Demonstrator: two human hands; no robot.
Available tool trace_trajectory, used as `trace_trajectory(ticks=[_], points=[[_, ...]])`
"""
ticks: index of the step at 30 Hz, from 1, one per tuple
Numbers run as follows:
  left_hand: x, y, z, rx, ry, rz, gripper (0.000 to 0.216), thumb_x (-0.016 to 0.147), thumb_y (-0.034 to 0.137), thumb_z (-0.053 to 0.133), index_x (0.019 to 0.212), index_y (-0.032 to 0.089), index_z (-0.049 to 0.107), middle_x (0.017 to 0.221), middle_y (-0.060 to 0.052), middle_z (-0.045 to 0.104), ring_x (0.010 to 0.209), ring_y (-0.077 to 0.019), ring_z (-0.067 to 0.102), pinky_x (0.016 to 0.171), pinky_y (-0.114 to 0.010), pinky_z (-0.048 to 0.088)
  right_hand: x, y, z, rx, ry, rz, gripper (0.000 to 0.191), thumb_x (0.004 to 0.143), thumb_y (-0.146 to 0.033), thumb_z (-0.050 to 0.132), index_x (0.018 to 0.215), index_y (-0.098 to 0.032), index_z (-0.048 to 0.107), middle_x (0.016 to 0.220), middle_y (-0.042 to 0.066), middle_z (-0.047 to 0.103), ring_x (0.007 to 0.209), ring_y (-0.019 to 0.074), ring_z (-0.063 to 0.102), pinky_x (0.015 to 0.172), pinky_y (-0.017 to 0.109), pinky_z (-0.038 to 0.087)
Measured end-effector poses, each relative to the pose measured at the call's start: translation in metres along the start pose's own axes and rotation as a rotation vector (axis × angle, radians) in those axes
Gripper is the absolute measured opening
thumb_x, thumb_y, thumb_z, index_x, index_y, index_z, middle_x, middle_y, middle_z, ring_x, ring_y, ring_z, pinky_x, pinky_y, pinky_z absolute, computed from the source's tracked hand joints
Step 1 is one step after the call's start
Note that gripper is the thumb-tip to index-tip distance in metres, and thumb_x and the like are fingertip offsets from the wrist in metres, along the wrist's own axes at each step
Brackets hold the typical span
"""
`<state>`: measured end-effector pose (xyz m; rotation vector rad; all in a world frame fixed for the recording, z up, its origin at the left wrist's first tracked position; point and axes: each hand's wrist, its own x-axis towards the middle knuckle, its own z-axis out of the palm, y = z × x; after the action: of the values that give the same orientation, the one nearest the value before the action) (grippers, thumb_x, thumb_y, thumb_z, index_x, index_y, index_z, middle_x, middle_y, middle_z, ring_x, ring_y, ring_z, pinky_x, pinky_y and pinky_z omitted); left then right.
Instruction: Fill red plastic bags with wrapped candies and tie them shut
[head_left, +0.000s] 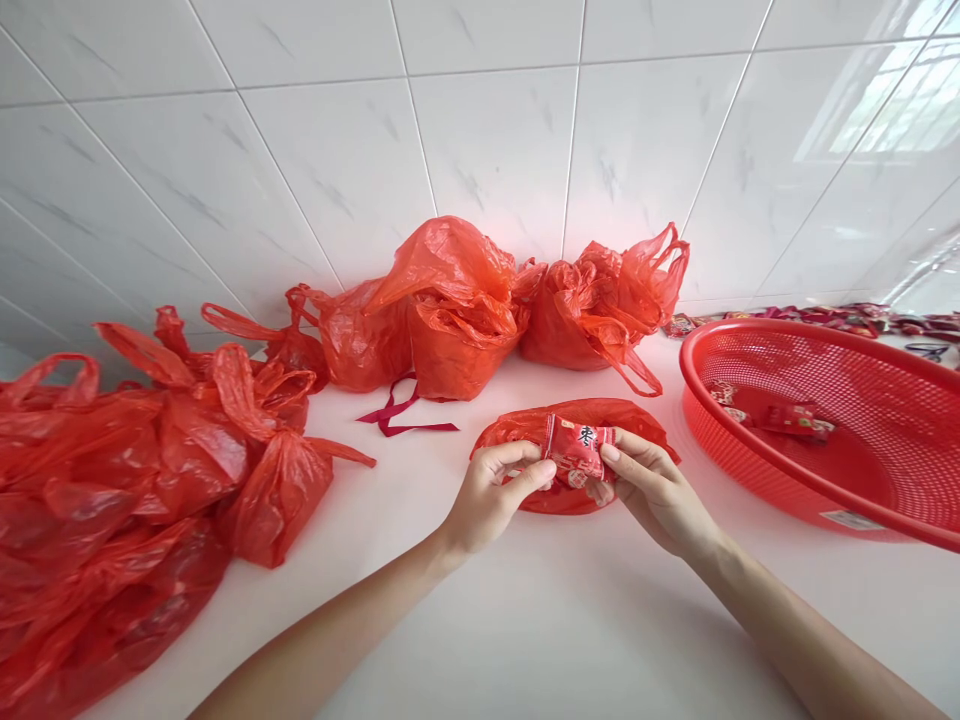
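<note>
Between my two hands is a small red wrapped snack packet (571, 448) with a dark printed character on its front. My left hand (499, 490) pinches its left end between thumb and fingers. The right end is gripped by my right hand (660, 490), thumb on top. Right below the packet, an open red plastic bag (637, 418) lies spread on the white table (480, 620). Part of the bag is hidden by my hands, and whether anything lies inside it I cannot tell.
A red mesh basket (720, 450) at the right holds a few packets (795, 420). Several filled red bags (465, 340) stand along the tiled wall, with more bags (135, 480) heaped at left. A dark red ribbon (397, 410) lies between. Small packets (847, 320) lie behind the basket.
</note>
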<state>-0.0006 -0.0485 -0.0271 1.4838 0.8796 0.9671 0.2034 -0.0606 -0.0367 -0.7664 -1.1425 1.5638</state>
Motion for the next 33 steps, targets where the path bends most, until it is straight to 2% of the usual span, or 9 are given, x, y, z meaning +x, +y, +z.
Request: trace_trajectory(ticks=[5, 9, 12, 15, 18, 22, 25, 28, 33], points=[[0.003, -0.006, -0.002, -0.043, 0.005, -0.027, 0.018, 0.087, 0.035, 0.065, 0.085, 0.018, 0.072, 0.073, 0.000, 0.066, 0.074, -0.0148, 0.062, 0.076, -0.029, 0.052, -0.001, 0.001, -0.001, -0.028, 0.017, -0.012, 0.023, 0.089, -0.043, 0.070, 0.088, -0.020, 0.073, 0.074, 0.001, 0.064, 0.055, 0.0100, 0.050, 0.056, 0.026, 0.043], [0.004, -0.008, -0.001, -0.063, 0.025, -0.031, 0.020, 0.087, 0.034, 0.066, 0.094, 0.017, 0.073, 0.069, 0.001, 0.065, 0.067, -0.0136, 0.060, 0.076, -0.031, 0.054, -0.003, 0.001, -0.002, -0.112, 0.040, -0.024, 0.026, 0.090, -0.046, 0.068, 0.089, -0.021, 0.075, 0.048, -0.007, 0.046, 0.042, 0.0086, 0.034, 0.049, 0.027, 0.037], [0.005, -0.009, -0.001, -0.103, 0.045, -0.038, 0.020, 0.087, 0.031, 0.064, 0.097, 0.016, 0.073, 0.066, 0.000, 0.065, 0.069, -0.0159, 0.063, 0.080, -0.035, 0.055, -0.006, 0.002, -0.004, -0.261, 0.082, -0.083, 0.025, 0.091, -0.044, 0.067, 0.090, -0.022, 0.079, 0.045, -0.004, 0.052, 0.047, 0.0133, 0.048, 0.057, 0.031, 0.046], [0.006, -0.011, -0.004, -0.220, 0.057, -0.031, 0.027, 0.085, 0.030, 0.061, 0.105, 0.016, 0.073, 0.091, -0.006, 0.074, 0.088, -0.0216, 0.070, 0.089, -0.039, 0.056, -0.008, 0.005, -0.006, -0.404, 0.145, -0.201, 0.023, 0.090, -0.039, 0.069, 0.107, -0.028, 0.080, 0.076, 0.003, 0.077, 0.074, 0.0214, 0.069, 0.077, 0.038, 0.055], [0.006, -0.010, -0.005, -0.270, 0.053, -0.027, 0.034, 0.088, 0.035, 0.062, 0.114, 0.017, 0.071, 0.116, -0.009, 0.072, 0.106, -0.0268, 0.068, 0.094, -0.042, 0.056, -0.009, 0.006, -0.007, -0.556, 0.146, -0.324, 0.029, 0.091, -0.033, 0.067, 0.119, -0.031, 0.075, 0.114, 0.006, 0.078, 0.104, 0.0279, 0.070, 0.095, 0.045, 0.053], [0.006, -0.007, -0.004, -0.200, 0.077, -0.041, 0.045, 0.084, 0.035, 0.074, 0.123, 0.016, 0.063, 0.105, -0.009, 0.074, 0.096, -0.0261, 0.071, 0.084, -0.042, 0.061, -0.011, 0.006, -0.008, -0.659, 0.070, -0.427, 0.036, 0.093, -0.028, 0.065, 0.129, -0.034, 0.070, 0.125, 0.005, 0.074, 0.117, 0.0297, 0.066, 0.100, 0.047, 0.053], [0.005, -0.005, -0.002, -0.141, 0.089, -0.021, 0.051, 0.083, 0.032, 0.075, 0.128, 0.017, 0.057, 0.101, -0.008, 0.075, 0.093, -0.0239, 0.072, 0.084, -0.038, 0.060, -0.011, 0.006, -0.006, -0.554, 0.076, -0.360, 0.046, 0.093, -0.031, 0.067, 0.138, -0.034, 0.061, 0.133, 0.006, 0.069, 0.116, 0.0277, 0.067, 0.099, 0.045, 0.055], [0.002, -0.006, -0.001, -0.058, 0.079, -0.007, 0.052, 0.083, 0.029, 0.074, 0.131, 0.017, 0.057, 0.100, -0.007, 0.076, 0.094, -0.0225, 0.072, 0.086, -0.035, 0.058, -0.009, 0.008, -0.004, -0.389, 0.106, -0.242, 0.053, 0.090, -0.035, 0.072, 0.140, -0.028, 0.056, 0.120, 0.009, 0.074, 0.099, 0.0244, 0.073, 0.085, 0.040, 0.061], [-0.003, -0.007, 0.005, -0.023, -0.041, -0.075, 0.058, 0.077, 0.020, 0.078, 0.132, 0.019, 0.058, 0.113, -0.008, 0.074, 0.101, -0.0229, 0.071, 0.093, -0.034, 0.055, -0.007, 0.006, -0.002, -0.265, 0.134, -0.174, 0.040, 0.087, -0.034, 0.075, 0.124, -0.024, 0.062, 0.085, 0.002, 0.075, 0.074, 0.0168, 0.071, 0.070, 0.030, 0.062]])
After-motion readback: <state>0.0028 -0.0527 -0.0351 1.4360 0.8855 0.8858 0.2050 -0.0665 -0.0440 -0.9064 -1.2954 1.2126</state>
